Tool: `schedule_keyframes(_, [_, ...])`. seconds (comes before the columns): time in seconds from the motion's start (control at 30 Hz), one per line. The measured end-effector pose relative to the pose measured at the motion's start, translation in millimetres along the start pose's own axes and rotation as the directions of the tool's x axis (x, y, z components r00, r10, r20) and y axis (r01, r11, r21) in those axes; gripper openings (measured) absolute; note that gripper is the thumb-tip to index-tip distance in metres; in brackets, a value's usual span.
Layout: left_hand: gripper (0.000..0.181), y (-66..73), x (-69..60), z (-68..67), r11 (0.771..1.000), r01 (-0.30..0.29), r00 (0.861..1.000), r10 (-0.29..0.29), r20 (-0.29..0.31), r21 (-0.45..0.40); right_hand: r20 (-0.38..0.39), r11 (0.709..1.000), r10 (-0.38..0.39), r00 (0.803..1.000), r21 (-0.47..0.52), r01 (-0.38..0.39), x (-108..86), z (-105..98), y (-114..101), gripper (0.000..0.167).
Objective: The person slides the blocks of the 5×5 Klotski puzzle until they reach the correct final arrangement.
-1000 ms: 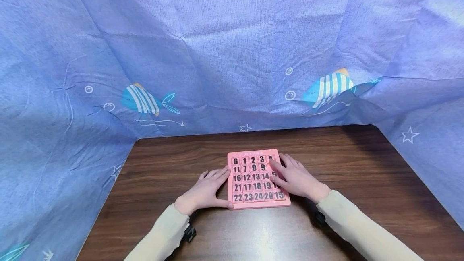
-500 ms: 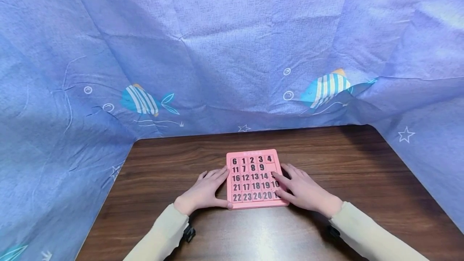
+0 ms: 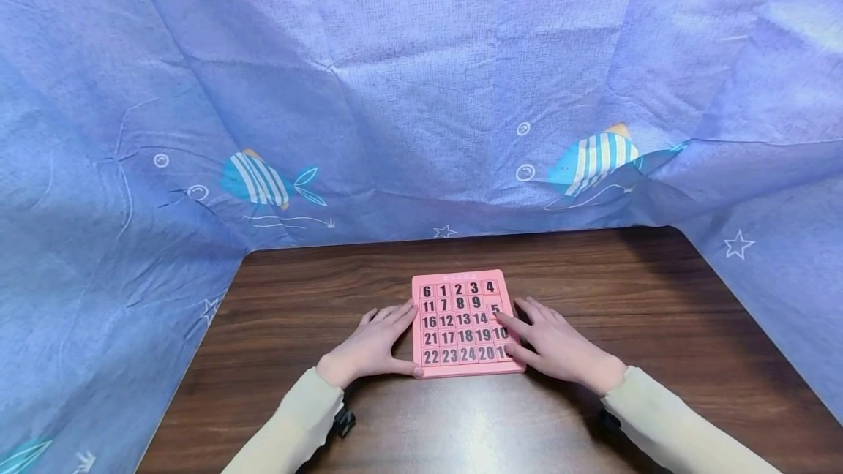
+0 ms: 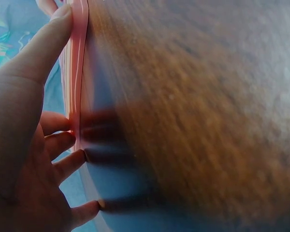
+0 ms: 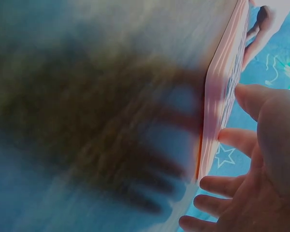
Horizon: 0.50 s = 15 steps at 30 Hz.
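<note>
"Tile 5 (image 3: 495, 308) slides toward the far edge of the pink board (image 3: 467, 369) since half a second ago; now it sits partway into the gap nearer than tile 4 (image 3: 489, 287), by the board's right edge."

"How are the hands?"

"Right hand (image 3: 556, 342): fingers apart, clamped on nothing, index at tile 5, thumb over tile 15 (image 3: 501, 353). Left hand (image 3: 369, 350): fingers spread too, lying along the board's left edge, thumb at its near left corner. How hard either presses, I cannot tell."

"What could go wrong?"

"A jam, I'd judge: a sideways push could bind tile 5 against tile 9 (image 3: 476, 303) or tile 14 (image 3: 481, 318). And if that thumb bears down, it could drag tile 15 and nudge tile 10 (image 3: 500, 333) out of line."

"Which way does everything point?"

"Board flat on the table (image 3: 316, 284), digits upright as read from its near edge, printed strip (image 3: 459, 277) along its far edge. It's nearly square; given the slanted view, I'd guess its long axis runs near to far. Tile 5's digit has its top toward the far edge."
</note>
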<state>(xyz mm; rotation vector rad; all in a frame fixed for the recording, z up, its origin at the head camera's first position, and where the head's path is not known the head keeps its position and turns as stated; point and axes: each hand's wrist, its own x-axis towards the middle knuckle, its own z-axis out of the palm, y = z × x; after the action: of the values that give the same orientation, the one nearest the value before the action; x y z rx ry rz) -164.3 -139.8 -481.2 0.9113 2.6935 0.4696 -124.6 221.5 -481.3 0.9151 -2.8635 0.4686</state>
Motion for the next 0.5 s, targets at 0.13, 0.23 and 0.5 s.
schedule_keyframes(0.13, [0.114, 0.5, 0.5, -0.5, 1.000, 0.003, 1.000, -0.003, 0.005, 0.000, -0.012, 1.000, 0.012, 1.000, 0.014, -0.012, 4.4, 5.5, 6.9, 0.049])
schedule_keyframes(0.23, [0.114, 1.1, 0.3, -1.1, 1.000, 0.006, 1.000, -0.006, 0.008, -0.002, 0.002, 0.999, 0.030, 1.000, 0.028, -0.030, 7.2, 7.1, 8.9, 0.051])
schedule_keyframes(0.5, [0.115, 1.5, -0.2, -1.6, 1.000, 0.002, 1.000, -0.002, -0.001, 0.001, 0.011, 0.997, 0.050, 0.999, 0.062, -0.051, 12.1, 5.1, 8.0, 0.052])
